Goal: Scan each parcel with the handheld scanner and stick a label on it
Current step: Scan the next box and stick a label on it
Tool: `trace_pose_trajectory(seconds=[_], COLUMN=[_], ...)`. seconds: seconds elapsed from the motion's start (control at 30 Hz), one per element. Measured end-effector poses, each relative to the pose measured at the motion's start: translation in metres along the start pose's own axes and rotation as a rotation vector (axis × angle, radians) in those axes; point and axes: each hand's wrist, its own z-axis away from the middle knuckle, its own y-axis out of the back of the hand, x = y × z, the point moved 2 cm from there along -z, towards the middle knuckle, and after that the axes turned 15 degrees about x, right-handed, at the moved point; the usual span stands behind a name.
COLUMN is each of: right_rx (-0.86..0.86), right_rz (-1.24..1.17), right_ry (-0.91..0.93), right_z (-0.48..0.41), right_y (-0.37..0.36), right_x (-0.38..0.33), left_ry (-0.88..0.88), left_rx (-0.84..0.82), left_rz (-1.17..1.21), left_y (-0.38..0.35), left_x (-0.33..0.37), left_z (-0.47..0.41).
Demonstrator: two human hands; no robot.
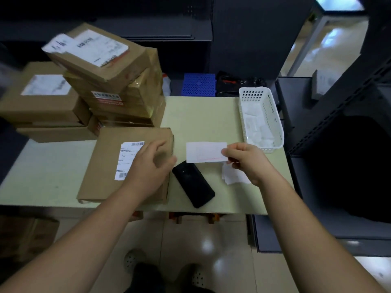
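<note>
Shipping label print illegible — right edge under the left hand

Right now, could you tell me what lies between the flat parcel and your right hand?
In the head view, the black handheld scanner lies on the table there, beside the parcel; the right hand pinches a white label.

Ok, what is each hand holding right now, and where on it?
The right hand pinches the white rectangular paper label at its right edge. The left hand grips nothing, open over the flat brown cardboard parcel.
</note>
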Motion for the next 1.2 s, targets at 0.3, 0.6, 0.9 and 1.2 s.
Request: trace_pose_trajectory(seconds=[0.3,0.6,0.9,1.2], right_rx=[-0.239,-0.279,-0.215,-0.100], right_rz=[-0.111,-0.220,-0.302,-0.167], right_ry=[0.178,0.158,0.111,0.213], right_z=[0.057,0.076,0.085,0.099], right_y=[-0.064,-0.087,-0.093,-0.102], right_x=[-0.081,-0.108,-0.126,-0.133], left_ry=[0.272,0.270,0.061,-0.916], left_rx=[0.143,0.162,0.255,0.380], left_rz=[0.558,0.680,0.579,-0.029], left_y=[0.077,0.112,0.128,0.129], left_x=[0.042,0.044,0.052,0.074], left_z=[-0.009,-0.020,-0.037,-0.030])
